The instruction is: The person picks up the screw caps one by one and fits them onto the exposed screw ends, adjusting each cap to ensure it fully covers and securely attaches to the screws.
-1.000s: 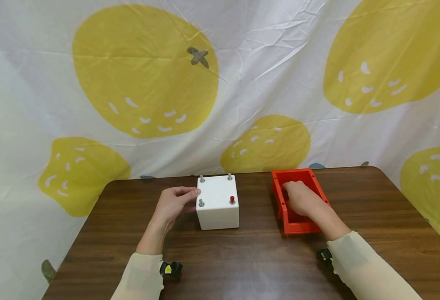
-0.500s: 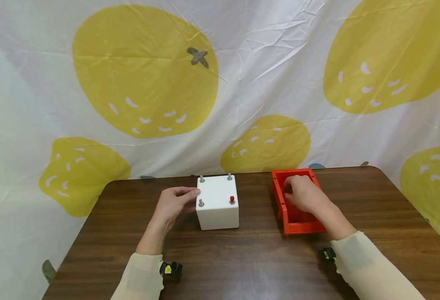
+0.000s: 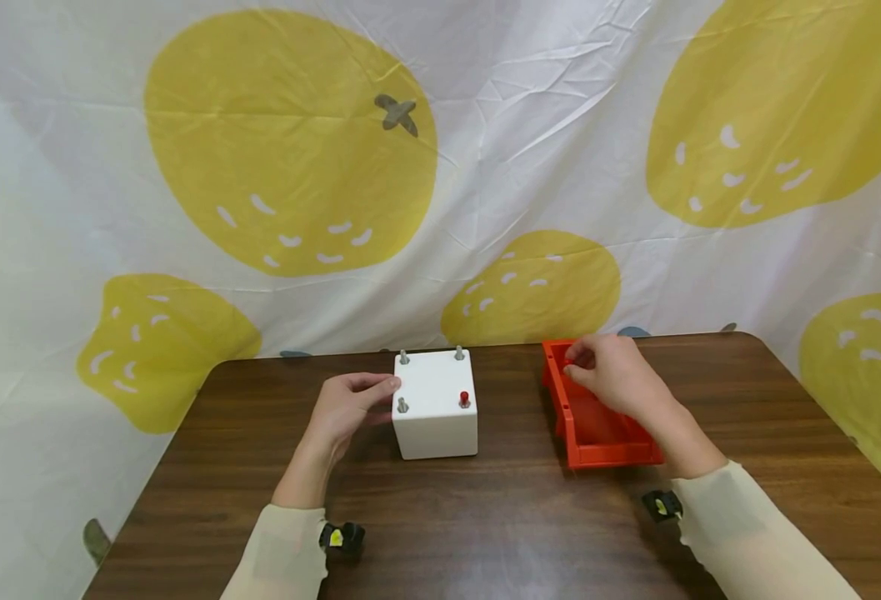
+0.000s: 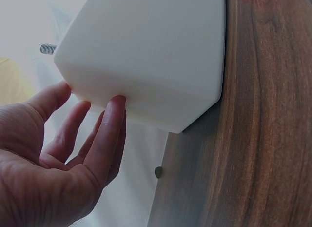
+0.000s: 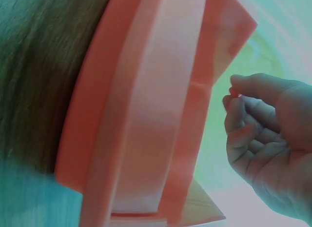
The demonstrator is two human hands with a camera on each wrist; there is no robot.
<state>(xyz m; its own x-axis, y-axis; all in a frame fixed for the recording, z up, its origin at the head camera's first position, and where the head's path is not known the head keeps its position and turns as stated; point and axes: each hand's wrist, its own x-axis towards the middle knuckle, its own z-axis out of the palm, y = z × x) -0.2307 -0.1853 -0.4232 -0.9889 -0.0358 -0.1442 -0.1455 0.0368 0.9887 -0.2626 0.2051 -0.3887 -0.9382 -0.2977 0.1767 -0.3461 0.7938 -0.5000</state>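
Resting against the left face of the white box (image 3: 436, 408), the left hand (image 3: 342, 412) has straight fingers (image 4: 108, 134) touching the box, thumb on its top edge. Four studs stand on the box top, one capped by a red nut (image 3: 465, 398). Right of the box, the right hand (image 3: 614, 375) hovers above the far end of the red bin (image 3: 598, 446), fingertips pinching a small red piece (image 5: 234, 92).

Surface: dark wooden table (image 3: 485, 517).
On it, centre: white box (image 3: 436, 417).
On it, at 3 o'clock of the box: red bin (image 3: 598, 429).
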